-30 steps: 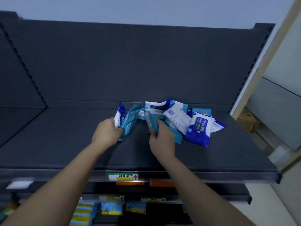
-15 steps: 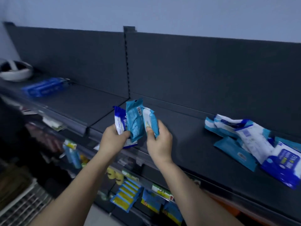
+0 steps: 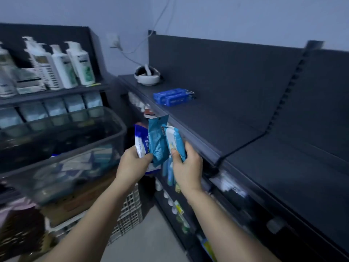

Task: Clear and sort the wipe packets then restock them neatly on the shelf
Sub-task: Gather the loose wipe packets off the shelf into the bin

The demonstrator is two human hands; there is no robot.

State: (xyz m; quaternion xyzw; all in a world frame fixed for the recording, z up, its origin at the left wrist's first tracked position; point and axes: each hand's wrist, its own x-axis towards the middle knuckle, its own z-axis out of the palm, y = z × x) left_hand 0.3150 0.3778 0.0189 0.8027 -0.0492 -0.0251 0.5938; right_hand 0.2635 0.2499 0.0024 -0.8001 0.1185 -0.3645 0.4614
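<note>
My left hand [image 3: 132, 164] grips a dark blue and white wipe packet [image 3: 140, 141] and a teal wipe packet [image 3: 157, 140], both upright. My right hand [image 3: 187, 165] holds a light blue wipe packet [image 3: 175, 141] with a white flap. All three packets are held in the air, left of the front edge of the dark shelf [image 3: 236, 133]. The pile of packets on the shelf is out of view.
A clear plastic bin [image 3: 62, 148] with packets inside stands to the left. White pump bottles [image 3: 62, 63] fill a rack behind it. On the dark shelf lie blue boxes [image 3: 173, 96] and a white headset [image 3: 147, 75]. A white crate [image 3: 128, 214] sits on the floor.
I have lifted three packets off the pile on the shelf and carried them left. The view has swung left, so the pile has left the frame and the clear bin has appeared.
</note>
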